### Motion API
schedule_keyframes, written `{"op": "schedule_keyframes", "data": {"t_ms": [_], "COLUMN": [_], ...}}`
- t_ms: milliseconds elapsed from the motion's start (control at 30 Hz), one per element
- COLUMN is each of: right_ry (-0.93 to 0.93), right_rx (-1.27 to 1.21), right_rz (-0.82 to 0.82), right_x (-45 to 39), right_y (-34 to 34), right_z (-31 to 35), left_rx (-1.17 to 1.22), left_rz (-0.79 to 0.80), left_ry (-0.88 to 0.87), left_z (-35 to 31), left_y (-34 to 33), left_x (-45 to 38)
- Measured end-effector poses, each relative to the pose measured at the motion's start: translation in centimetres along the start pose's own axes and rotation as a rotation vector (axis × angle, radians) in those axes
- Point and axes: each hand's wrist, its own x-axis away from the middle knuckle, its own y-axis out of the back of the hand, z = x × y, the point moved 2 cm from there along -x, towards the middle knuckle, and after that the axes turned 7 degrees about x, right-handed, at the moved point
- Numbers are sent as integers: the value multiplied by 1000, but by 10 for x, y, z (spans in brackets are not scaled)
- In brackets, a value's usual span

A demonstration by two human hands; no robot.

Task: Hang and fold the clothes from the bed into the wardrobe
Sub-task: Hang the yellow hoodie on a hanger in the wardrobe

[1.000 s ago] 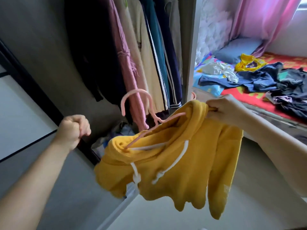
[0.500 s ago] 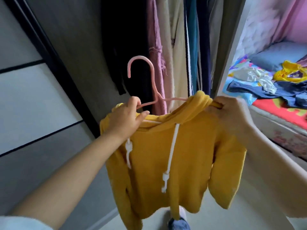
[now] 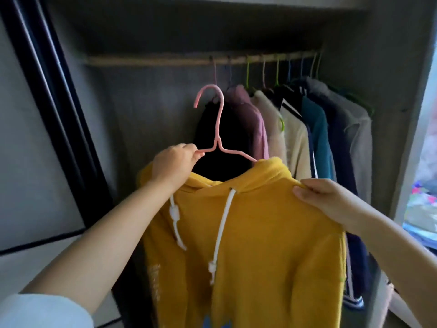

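Just above the left hand [image 3: 176, 162], the thin pink wire hanger's [image 3: 218, 131] hook stands free below the wooden wardrobe rail [image 3: 165, 60]. That hand pinches the hanger's left arm, likely to steer the hook upward. The right hand [image 3: 324, 200] grips the shoulder of the yellow drawstring hoodie [image 3: 260, 245], keeping it spread on the hanger, left of the hung clothes [image 3: 307, 138].
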Motion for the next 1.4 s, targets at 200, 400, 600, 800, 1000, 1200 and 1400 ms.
{"op": "schedule_keyframes", "data": {"t_ms": [200,400,600,800,1000,1200,1400], "right_ry": [83,43,-16,14,12,52,215], "right_rx": [-357,-382,-302,-309,-211,-83,121], "right_rz": [-217,-356,-388,-394,-368,-247,-178], "right_x": [-70,-146,-208,-221,-232,-221,-205], "right_y": [6,-18,-51,-61,-80,-98,-72], "right_z": [60,95,116,125,137,140,125], "left_rx": [27,-264,-797,-784,-742,-741,-560], "left_rz": [-178,89,242,219,177,232,316], "left_ry": [196,446,445,393,408,455,476], "left_z": [36,50,66,58,60,63,62], "left_y": [23,33,66,68,70,65,41], "left_x": [-74,-107,-101,-97,-95,-87,-80]}}
